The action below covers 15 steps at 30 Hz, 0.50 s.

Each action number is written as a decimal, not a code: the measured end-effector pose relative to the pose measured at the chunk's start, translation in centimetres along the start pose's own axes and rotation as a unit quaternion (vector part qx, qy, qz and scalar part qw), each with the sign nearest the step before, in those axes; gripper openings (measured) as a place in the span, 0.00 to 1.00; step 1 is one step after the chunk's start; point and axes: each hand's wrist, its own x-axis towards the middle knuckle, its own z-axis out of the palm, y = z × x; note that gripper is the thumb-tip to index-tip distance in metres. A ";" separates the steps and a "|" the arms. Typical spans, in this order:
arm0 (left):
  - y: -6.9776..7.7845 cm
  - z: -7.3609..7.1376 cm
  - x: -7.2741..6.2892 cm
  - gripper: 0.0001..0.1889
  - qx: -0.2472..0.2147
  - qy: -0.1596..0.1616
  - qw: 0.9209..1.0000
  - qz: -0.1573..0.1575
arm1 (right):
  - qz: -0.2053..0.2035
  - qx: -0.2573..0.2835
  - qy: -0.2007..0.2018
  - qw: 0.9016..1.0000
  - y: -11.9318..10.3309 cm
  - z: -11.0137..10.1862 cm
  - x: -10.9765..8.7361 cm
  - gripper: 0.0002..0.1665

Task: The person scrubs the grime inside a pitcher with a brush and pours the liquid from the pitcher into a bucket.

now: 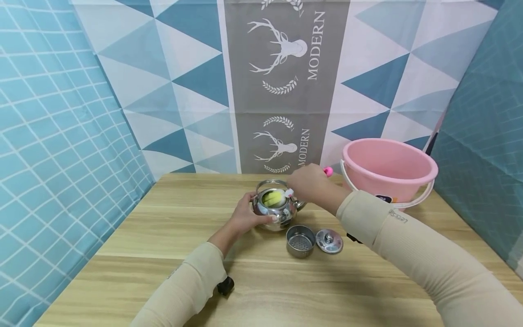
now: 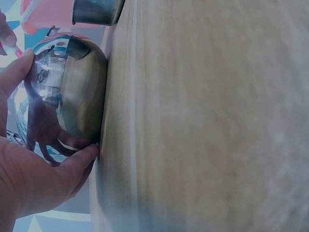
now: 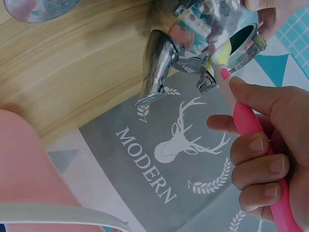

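A shiny steel teapot (image 1: 288,214) stands on the table with its lid off and its hoop handle upright. My left hand (image 1: 244,213) holds its body from the left, thumb on the near side; in the left wrist view the fingers (image 2: 72,166) spread round the polished wall. Above the spout side, my right hand (image 1: 308,182) grips a brush by its pink handle (image 3: 247,120). The brush's yellow and white head (image 1: 273,199) is in the teapot's mouth, partly hidden by the rim. The spout (image 3: 157,63) points to the right.
A perforated steel strainer (image 1: 300,245) and the teapot's lid (image 1: 329,240) lie side by side in front of the pot. A pink bucket (image 1: 392,191) with a white handle stands at the back right. Patterned cloth (image 1: 196,91) hangs behind the wooden table (image 1: 171,209).
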 end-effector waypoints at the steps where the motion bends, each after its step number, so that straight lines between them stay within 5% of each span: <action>1: 0.0 0.0 0.0 0.50 0.001 -0.001 1.000 -0.001 | 0.000 -0.003 -0.003 1.000 0.0 0.0 -0.1 0.06; 15: 0.1 0.1 -0.2 0.50 0.009 0.000 1.000 -0.008 | -0.004 -0.011 -0.025 1.000 -0.4 -0.9 -1.3 0.10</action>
